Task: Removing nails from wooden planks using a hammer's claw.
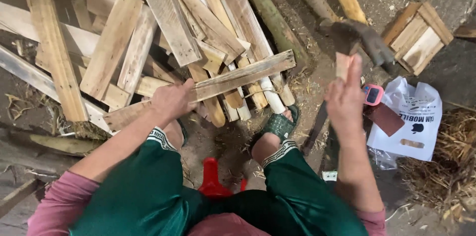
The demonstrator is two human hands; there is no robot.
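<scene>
The person wears shiny green shorts (148, 191) with white-striped lettered hems and a pink long-sleeved top (59, 201). A dark green patterned sandal (279, 124) covers the right foot.

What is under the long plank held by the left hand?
The plank lies across pale cut sticks and other boards. The left hand covers its middle; the ground beneath is hidden.

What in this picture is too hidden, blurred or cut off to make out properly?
Head view:
- Hammer: its head is motion-blurred; the right hand hides part of the handle.
- Left foot: hidden by the left hand and knee.
- Plank: the part under the left hand is hidden.
- Red stool: mostly hidden by the legs.
- Wood pile: cut off by the top and left edges.
</scene>
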